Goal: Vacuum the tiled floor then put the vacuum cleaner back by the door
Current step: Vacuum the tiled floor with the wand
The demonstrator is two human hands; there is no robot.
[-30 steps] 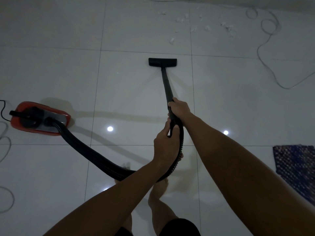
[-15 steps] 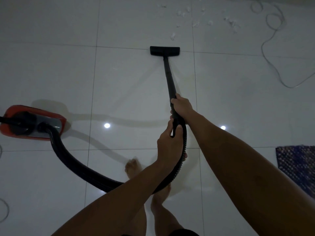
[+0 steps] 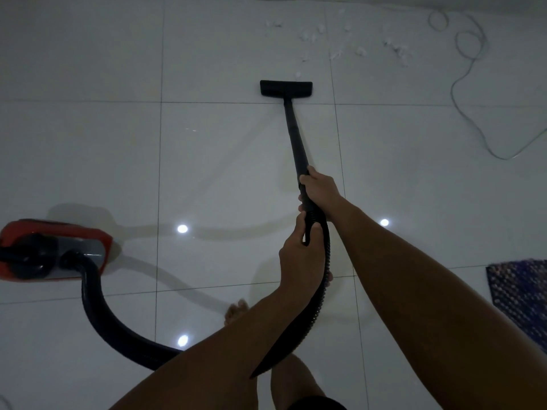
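A red canister vacuum cleaner sits on the white tiled floor at the left edge. Its black ribbed hose loops along the bottom and up to a black wand. The wand ends in a flat black floor nozzle resting on a tile seam. My right hand grips the wand's lower end. My left hand holds the hose handle just below it. White scraps of debris lie scattered beyond the nozzle.
A thin pale cable snakes over the floor at the upper right. A dark blue patterned mat lies at the right edge. My bare foot shows under my left forearm. The far wall's base runs along the top.
The nozzle has been pushed forward over the tile seam, closer to the white scraps. I have stepped forward and the canister has shifted left in view.
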